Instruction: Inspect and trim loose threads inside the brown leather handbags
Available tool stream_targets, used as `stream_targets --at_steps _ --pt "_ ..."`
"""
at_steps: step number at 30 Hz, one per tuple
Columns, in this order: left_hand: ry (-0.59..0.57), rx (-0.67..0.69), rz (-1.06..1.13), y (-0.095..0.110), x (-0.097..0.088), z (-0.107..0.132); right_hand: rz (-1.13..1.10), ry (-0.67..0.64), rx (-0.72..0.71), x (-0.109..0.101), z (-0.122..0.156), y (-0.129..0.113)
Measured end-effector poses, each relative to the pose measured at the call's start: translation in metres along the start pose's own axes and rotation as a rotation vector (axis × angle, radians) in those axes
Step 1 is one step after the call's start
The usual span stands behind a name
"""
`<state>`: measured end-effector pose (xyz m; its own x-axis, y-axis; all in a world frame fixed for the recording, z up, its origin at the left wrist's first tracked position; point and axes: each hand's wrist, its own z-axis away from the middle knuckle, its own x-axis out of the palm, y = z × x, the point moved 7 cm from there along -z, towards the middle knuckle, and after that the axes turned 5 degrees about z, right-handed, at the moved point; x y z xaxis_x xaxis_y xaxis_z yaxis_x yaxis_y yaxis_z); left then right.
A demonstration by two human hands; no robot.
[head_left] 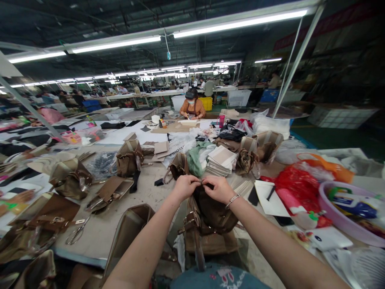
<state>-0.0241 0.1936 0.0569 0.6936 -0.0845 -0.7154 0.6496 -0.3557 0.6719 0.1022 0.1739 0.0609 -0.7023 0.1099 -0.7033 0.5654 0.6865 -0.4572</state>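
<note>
A brown handbag stands in front of me at the table's near edge, with straps and a metal buckle on its left side. My left hand is closed in a pinch at the bag's upper edge. Right beside it, my right hand pinches the same edge, thumb and fingers pressed together, a bracelet on its wrist. The fingertips of both hands nearly meet; the small detail between them is too fine to make out. Just beyond my hands sit a smaller-looking brown bag and a stack of beige panels.
More brown bags stand around the table. Scissors lie to the left. On the right are a red plastic bag and a lilac basin holding packages. Across the table a person in orange works at a pale sheet.
</note>
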Motion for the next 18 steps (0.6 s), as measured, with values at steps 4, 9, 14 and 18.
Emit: stream_targets --at_steps 4,9,14,18 --pt "0.008 -0.023 -0.018 -0.004 -0.001 0.000 -0.243 0.064 0.223 -0.006 -0.001 0.014" --pt "0.011 0.001 -0.017 -0.009 -0.002 0.000 -0.250 -0.022 0.278 -0.001 -0.006 0.014" --pt "0.013 0.028 -0.025 -0.010 -0.002 0.001 0.067 -0.134 0.196 0.007 -0.010 0.010" --pt "0.020 0.030 0.002 -0.009 -0.004 0.002 0.161 -0.217 0.171 0.011 -0.012 0.009"
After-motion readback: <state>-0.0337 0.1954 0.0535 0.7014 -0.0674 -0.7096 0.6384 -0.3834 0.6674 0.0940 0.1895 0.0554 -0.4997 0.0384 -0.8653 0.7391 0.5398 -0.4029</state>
